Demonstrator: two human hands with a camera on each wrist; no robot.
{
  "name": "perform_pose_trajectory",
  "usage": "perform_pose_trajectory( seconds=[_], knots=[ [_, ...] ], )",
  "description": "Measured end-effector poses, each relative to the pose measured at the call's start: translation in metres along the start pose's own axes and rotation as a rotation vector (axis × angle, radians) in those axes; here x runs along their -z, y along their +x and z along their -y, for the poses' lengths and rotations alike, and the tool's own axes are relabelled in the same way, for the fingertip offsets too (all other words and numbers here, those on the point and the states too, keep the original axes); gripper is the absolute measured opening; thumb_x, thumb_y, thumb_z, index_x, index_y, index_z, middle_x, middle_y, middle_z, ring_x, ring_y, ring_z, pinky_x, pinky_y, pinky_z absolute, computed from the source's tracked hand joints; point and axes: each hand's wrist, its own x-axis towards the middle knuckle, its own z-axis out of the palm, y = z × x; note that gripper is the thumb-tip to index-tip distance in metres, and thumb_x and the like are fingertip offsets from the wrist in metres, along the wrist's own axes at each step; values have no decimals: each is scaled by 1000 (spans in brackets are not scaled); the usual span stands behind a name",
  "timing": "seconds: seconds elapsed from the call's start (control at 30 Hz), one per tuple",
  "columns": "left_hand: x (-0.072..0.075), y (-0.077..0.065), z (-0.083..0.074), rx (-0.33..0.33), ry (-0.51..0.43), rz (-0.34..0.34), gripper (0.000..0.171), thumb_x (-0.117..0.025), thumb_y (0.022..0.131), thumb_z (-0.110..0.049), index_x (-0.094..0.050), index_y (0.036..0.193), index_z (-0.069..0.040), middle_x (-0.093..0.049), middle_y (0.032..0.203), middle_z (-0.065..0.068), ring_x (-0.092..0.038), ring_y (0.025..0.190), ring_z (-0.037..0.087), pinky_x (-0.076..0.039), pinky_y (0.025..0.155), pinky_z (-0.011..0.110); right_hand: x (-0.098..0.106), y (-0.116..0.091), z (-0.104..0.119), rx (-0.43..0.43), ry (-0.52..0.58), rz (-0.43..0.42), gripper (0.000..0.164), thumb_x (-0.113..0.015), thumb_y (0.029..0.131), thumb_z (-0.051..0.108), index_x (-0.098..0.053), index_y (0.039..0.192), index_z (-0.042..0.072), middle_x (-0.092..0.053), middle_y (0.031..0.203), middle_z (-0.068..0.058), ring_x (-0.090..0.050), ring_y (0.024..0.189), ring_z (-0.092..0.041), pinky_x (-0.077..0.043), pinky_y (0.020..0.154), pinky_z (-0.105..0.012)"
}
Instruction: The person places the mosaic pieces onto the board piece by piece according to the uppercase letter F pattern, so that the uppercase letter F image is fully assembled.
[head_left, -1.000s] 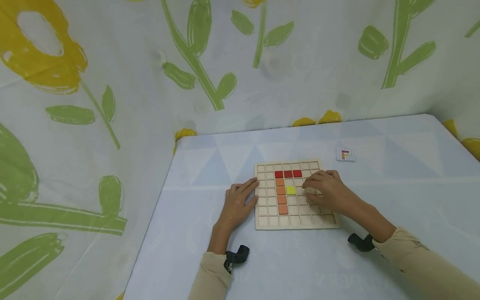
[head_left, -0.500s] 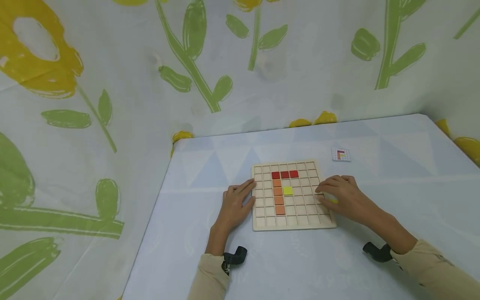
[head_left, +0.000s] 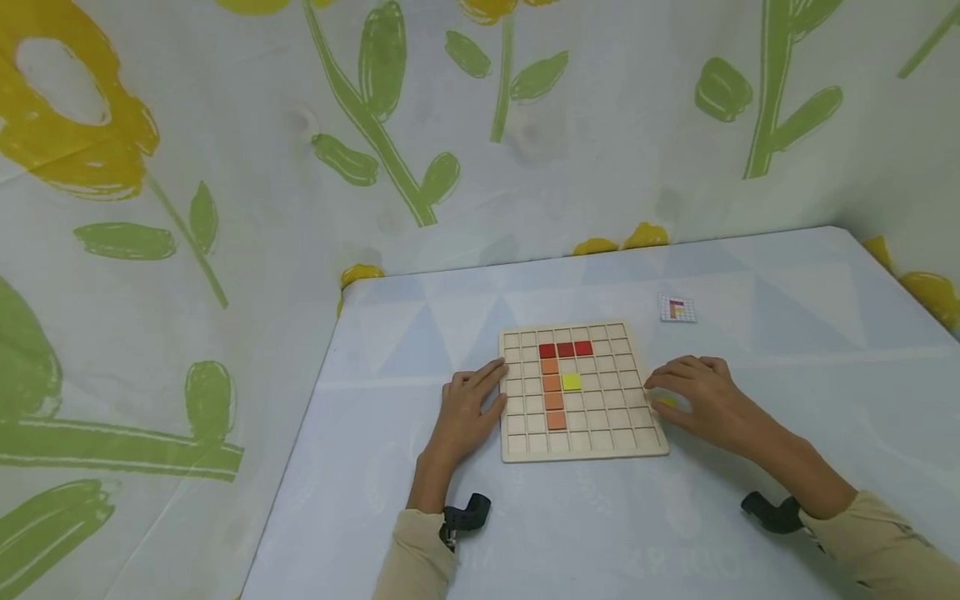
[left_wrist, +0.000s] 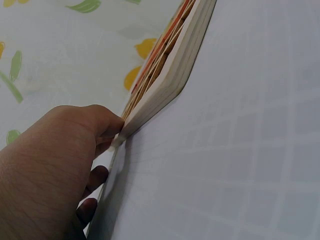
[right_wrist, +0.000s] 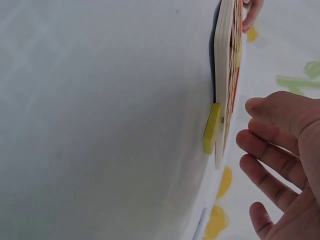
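Note:
A pale wooden grid board (head_left: 607,433) lies on the table, holding a row of three red tiles (head_left: 565,350), a column of several orange tiles (head_left: 552,383) and one yellow tile (head_left: 572,382). My left hand (head_left: 463,417) touches the board's left edge with extended fingers and thumb. Past the right edge, my right hand (head_left: 705,400) hovers with loosely bent fingers, thumb apart from them. Beneath it a loose yellow tile (right_wrist: 212,129) lies on the table close beside the board; in the head view the fingers partly hide it.
A small card (head_left: 678,308) printed with a coloured grid pattern lies behind the board to the right. The pale table (head_left: 420,333) meets a flower-printed cloth (head_left: 255,167) at the back and left. Each wrist wears a black camera mount (head_left: 467,512).
My right hand has moved right, off the board to beyond its right edge, uncovering the board's right columns and part of the loose yellow tile. My left hand has stayed at the left edge.

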Motion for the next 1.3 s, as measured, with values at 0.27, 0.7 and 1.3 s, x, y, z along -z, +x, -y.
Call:
perform_pose_trajectory(
  seconds=[0.27, 0.7, 1.3],
  knots=[
    [0, 1, 0, 20, -7, 12, 48, -53, 102, -33, -51, 149, -22, -42, 155, -12, -47, 120, 18, -35, 96, 43, 5, -10, -2, -51, -3, 73, 27, -85, 76, 8, -75, 100, 12, -70, 104, -5, -60, 103, -30, -33, 89, -57],
    [0, 0, 2, 3, -10, -5, 47, -54, 102, -31, -52, 148, -22, -44, 154, -11, -48, 119, 19, -35, 97, 44, 5, -17, -8, -38, -40, 90, 31, -85, 74, 4, -76, 101, 14, -70, 104, -3, -61, 103, -30, -34, 87, -59],
    [0, 0, 0, 10, -6, 7, 48, -53, 102, -34, -51, 149, -22, -42, 155, -11, -47, 119, 18, -34, 97, 44, 10, 0, -9, -67, -17, 69, 27, -83, 76, 3, -75, 100, 13, -70, 105, -7, -59, 105, -33, -32, 89, -59]
  ],
)
